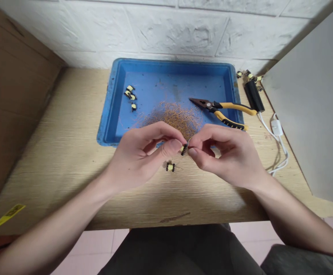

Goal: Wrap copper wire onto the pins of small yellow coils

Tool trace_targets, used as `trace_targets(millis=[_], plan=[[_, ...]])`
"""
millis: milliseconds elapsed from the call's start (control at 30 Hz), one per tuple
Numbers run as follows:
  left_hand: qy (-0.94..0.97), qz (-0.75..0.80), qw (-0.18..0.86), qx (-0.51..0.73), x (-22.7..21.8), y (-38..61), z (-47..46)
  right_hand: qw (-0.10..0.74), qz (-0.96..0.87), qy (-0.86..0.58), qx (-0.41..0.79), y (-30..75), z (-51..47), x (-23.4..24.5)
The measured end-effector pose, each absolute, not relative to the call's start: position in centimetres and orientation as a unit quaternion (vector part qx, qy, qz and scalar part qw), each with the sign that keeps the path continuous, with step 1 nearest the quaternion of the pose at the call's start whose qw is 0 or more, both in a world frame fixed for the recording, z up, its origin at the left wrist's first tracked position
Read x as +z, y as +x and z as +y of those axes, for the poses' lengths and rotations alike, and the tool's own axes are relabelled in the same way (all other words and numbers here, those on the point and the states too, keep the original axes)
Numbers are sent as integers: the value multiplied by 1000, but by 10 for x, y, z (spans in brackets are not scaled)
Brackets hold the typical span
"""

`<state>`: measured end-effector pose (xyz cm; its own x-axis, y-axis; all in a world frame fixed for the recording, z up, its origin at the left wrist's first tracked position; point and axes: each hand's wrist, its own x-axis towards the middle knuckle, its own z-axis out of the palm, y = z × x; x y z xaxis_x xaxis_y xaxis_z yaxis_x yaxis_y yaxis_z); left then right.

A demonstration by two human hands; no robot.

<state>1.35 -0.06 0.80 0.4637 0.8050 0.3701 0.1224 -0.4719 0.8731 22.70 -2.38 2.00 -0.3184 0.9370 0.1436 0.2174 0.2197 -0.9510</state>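
The left hand [142, 158] and right hand [226, 156] pinch a small coil [184, 149] between them; a slipping grip could drop it into the wire scraps [172, 119].

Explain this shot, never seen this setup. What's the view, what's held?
This is one picture from a camera worn on a person's head, looking down at their own bare hands; no machine shows. The left hand and right hand pinch a small yellow-and-black electronic part between their fingertips. On the wood-grain table sits a blue tray holding a tangle of thin copper-coloured wire, yellow-handled pliers and similar small parts. Another small part lies on the table below the hands.
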Motion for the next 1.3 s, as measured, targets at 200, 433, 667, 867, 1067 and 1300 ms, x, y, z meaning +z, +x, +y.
trace_targets(millis=[200, 433, 667, 867, 1067, 1300], plan=[[775, 309, 368, 410, 8, 13, 1, 407, -661, -431, 460, 227, -25, 18], [785, 315, 361, 394, 8, 15, 0, 404, -671, -421, 458, 227, -24, 17], [782, 336, 361, 382, 10, 15, -3, 410, -676, -441, 425, 225, -26, 17], [777, 350, 364, 376, 7, 13, -3, 414, -688, -456, 384, 223, -28, 16], [817, 294, 319, 380, -2, 10, 1, 441, -647, -461, 418, 223, -26, 14], [865, 252, 88, 425, -10, 10, 5, 454, -637, -440, 442, 223, -26, 14]])
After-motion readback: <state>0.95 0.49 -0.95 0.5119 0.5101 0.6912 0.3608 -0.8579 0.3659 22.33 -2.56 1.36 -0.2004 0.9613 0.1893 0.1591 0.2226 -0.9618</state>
